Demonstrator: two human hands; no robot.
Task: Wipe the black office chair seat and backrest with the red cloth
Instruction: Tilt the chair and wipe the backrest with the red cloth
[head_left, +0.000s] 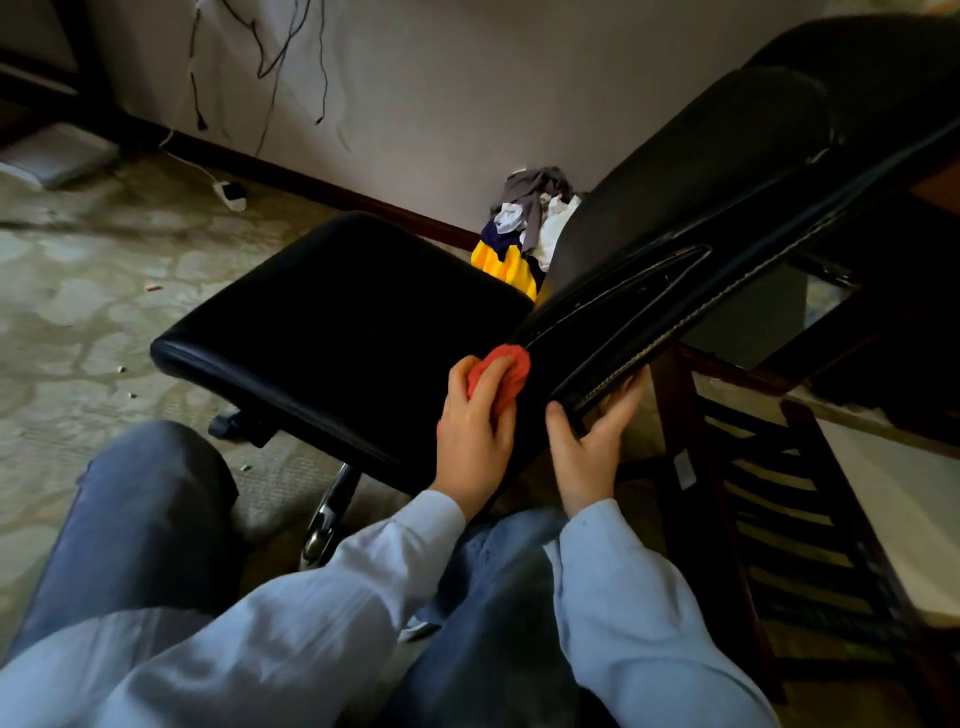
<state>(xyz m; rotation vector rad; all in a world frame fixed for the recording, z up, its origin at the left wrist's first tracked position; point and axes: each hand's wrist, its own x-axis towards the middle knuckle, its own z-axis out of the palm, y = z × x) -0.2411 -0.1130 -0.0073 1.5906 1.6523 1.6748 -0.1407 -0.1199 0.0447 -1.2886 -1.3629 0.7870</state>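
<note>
While the left hand clenches the bunched red cloth against the crease where seat meets backrest, the right hand grasps the backrest's lower edge, fingers wrapped beneath it. Wiping appears to be under way at the crease; which surfaces are finished cannot be determined. The seat is black, smooth and glossy, with no visible dust. Beyond it, the backrest leans away to the right, showing pale stitching and scuffed patches near its top.
</note>
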